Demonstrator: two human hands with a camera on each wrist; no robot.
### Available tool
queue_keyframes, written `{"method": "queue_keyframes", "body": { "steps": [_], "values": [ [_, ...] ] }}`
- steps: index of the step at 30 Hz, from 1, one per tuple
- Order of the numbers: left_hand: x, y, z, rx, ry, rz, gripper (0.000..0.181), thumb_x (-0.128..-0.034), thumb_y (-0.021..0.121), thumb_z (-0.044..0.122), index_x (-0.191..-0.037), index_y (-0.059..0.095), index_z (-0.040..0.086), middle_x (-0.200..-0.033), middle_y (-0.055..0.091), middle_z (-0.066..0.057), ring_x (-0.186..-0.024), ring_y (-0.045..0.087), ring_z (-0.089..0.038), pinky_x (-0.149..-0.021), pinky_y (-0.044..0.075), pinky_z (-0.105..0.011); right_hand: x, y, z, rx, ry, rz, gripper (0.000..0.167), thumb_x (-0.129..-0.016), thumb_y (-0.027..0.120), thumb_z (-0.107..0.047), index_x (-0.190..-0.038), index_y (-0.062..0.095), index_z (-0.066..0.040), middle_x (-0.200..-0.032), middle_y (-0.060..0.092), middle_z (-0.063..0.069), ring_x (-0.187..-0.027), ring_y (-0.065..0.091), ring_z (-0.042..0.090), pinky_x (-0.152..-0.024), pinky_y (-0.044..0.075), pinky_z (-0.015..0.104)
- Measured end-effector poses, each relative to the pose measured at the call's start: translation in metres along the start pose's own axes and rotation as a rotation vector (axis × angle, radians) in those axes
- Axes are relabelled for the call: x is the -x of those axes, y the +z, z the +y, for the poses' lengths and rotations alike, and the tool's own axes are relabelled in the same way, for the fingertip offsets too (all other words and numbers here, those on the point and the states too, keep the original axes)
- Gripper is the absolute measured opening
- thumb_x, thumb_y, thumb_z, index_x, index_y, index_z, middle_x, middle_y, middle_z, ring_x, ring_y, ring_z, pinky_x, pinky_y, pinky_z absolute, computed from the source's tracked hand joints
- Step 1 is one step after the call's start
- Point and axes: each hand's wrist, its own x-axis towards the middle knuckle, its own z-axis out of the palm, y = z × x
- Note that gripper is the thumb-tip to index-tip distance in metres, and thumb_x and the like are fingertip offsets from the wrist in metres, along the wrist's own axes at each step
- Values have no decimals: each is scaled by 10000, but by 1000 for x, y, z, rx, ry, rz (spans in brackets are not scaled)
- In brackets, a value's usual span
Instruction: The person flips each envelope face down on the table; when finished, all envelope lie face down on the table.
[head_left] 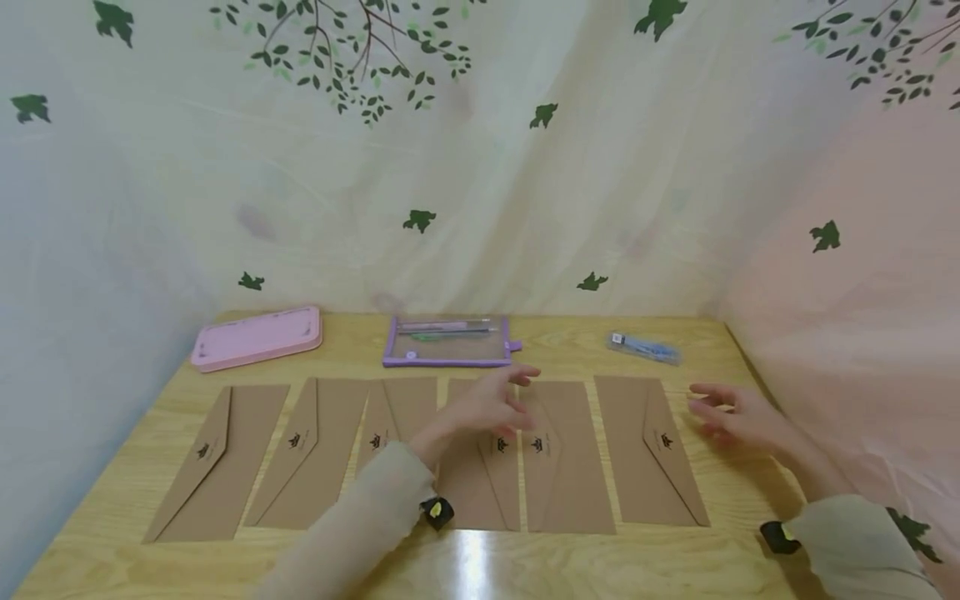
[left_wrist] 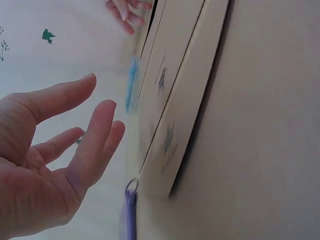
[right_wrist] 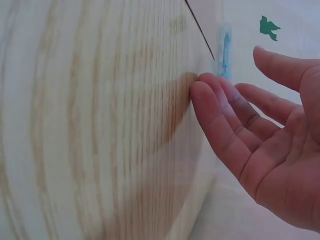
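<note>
Several brown envelopes, each with a small black crown print, lie in a row across the table. My left hand (head_left: 487,408) hovers over the envelope right of the middle (head_left: 465,483) and its neighbour (head_left: 581,475). Its fingers are spread and loosely bent, holding nothing, as the left wrist view also shows. To the right of the rightmost envelope (head_left: 626,450) is my right hand (head_left: 738,421), low over the bare wood. In the right wrist view its fingers (right_wrist: 215,115) are relaxed and empty; whether the tips touch the table I cannot tell.
Along the back of the table (head_left: 555,562) lie a pink case (head_left: 258,337), a clear pouch with purple edges (head_left: 450,362) holding pens, and a clear pack with blue contents (head_left: 645,347). A curtain (head_left: 495,167) with leaf and bird prints hangs behind and at both sides.
</note>
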Motion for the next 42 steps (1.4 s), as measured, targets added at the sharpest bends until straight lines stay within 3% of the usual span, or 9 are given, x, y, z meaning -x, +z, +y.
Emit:
{"method": "queue_keyframes", "body": {
  "steps": [4,7,12,19,27,42],
  "values": [
    [-10,17,-2,61,-29,-7,712,-839,781,-53,-1476,470,14,-1446,468,-255,-886,708,-276,-651,625,-443,-4,5,-2,-25,24,-21,707,-1036,613,-250,-1488,278,179,-1230,573,291,-845,676,208,-655,605,342],
    [-13,28,-4,112,-37,-4,683,-827,787,-47,-1448,512,22,-1403,516,-218,-745,702,-270,-614,623,-391,-5,9,-6,-37,22,-40,766,-1029,623,-240,-1513,200,176,-1329,495,363,-851,658,204,-644,594,334],
    [-16,45,-5,184,-54,-20,681,-819,780,-65,-1444,527,30,-1364,545,-177,-738,701,-270,-600,620,-366,-6,11,-9,-67,25,-81,801,-1018,639,-208,-1525,148,170,-1390,425,393,-857,645,231,-648,588,344],
    [-28,68,-8,248,-74,-3,671,-794,761,-131,-1416,548,2,-1297,594,-159,-749,714,-283,-598,621,-363,-4,14,-4,-85,34,-112,765,-1000,669,-191,-1501,227,182,-1361,454,349,-1050,615,288,-707,605,368],
    [-40,79,-5,358,-106,44,642,-777,740,-183,-1374,583,-5,-1267,611,-152,-765,721,-298,-606,623,-375,-7,15,-11,-107,51,-119,721,-998,668,-163,-1478,272,200,-1350,465,352,-886,639,193,-685,599,339],
    [-48,91,-8,557,-153,57,579,-795,717,-200,-1332,604,-12,-1205,631,-148,-845,715,-304,-678,628,-412,-8,17,-14,-75,84,-96,635,-1002,654,-134,-1432,344,215,-1287,534,334,-870,650,189,-677,606,337]
  ]
}}
